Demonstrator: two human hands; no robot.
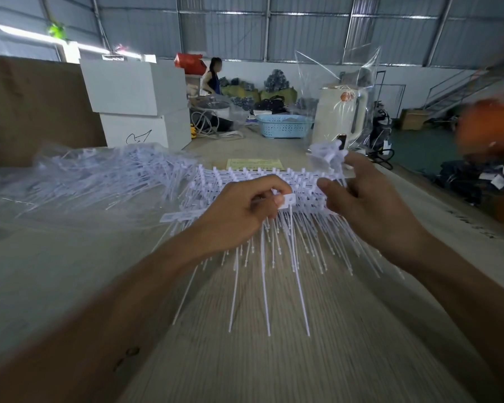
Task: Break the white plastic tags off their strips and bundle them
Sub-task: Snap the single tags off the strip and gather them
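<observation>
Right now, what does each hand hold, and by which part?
The left hand pinches one white tag by its flat head, still at the strip. The right hand grips a bundle of loose tags just below their heads.

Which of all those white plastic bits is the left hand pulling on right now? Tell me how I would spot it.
Start at the wooden table and find the strips of white tags lying across its middle. At their near edge the left hand pinches one tag. Unlike its neighbours, its flat square head shows just past the thumb, and the right hand holds a loose bunch higher up.
</observation>
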